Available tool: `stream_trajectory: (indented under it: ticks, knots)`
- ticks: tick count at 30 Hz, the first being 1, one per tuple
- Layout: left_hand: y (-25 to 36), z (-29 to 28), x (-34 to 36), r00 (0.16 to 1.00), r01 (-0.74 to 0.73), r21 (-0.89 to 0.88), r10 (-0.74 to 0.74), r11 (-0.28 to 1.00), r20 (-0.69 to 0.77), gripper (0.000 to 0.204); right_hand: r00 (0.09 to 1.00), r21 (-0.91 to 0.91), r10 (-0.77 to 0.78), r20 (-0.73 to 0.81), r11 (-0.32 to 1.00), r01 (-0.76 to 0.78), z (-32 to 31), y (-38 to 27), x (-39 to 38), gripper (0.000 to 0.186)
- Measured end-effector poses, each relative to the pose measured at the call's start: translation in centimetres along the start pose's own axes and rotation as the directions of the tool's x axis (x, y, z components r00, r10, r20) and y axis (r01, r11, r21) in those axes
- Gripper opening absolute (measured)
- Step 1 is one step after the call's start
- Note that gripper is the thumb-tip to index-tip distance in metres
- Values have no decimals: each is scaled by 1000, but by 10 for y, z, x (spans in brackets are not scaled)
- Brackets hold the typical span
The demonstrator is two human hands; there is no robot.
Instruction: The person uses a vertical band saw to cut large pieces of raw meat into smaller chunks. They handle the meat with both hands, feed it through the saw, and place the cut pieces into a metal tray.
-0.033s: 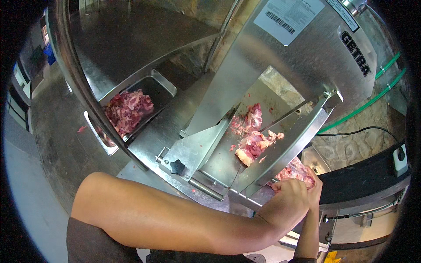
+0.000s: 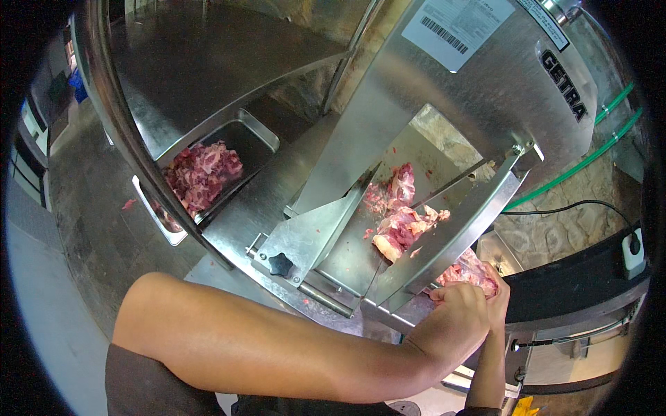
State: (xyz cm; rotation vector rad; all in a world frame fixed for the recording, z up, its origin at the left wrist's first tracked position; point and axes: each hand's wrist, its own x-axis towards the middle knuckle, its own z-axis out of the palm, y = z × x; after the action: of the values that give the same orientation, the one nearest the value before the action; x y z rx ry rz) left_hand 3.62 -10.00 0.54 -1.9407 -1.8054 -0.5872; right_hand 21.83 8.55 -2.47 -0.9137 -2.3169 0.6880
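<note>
A piece of raw red meat with pale fat [image 2: 468, 270] lies on the right, beyond the slanted steel guide plate [image 2: 465, 232] of a meat saw. My left hand [image 2: 459, 310] reaches across to it, fingers curled onto its near side. From the right, my right hand [image 2: 498, 298] wraps round its outer edge, close against the left. Both hands are closed on this one piece; the plate hides part of it. Inside the plate, cut pieces of meat [image 2: 397, 232] rest on the steel saw table [image 2: 354, 253], with small scraps around them.
A steel pan [image 2: 267, 133] at the left holds a heap of cut meat [image 2: 205, 173]. A black star knob [image 2: 280, 264] sits on the saw's side guide. Overhead stands the steel saw housing [image 2: 485, 83]. Green hoses [image 2: 576, 170] and a plugged-in black cable [image 2: 576, 205] run at the right.
</note>
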Motion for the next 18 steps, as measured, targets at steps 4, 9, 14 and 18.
stream_trajectory:
  ticks: [4, 9, 14, 18]
  knots:
    - [-3, 4, 3, 1000, 9, -36, -10, 999, -11, 26, 998, 11, 6, -60, 1000, -5, 5, 9, 5, 77]
    - [-3, 7, 3, 997, 74, -113, -78, 991, -30, 39, 993, -68, -45, -107, 997, 38, 10, 17, 5, 73]
    - [-1, 14, 8, 977, 137, -215, -168, 967, -132, 30, 994, -82, -10, -110, 997, 1, 8, 15, 4, 72]
    - [-3, 17, 11, 992, 112, -117, -118, 987, -49, 22, 991, -110, -5, -130, 994, -9, 8, 13, 6, 73]
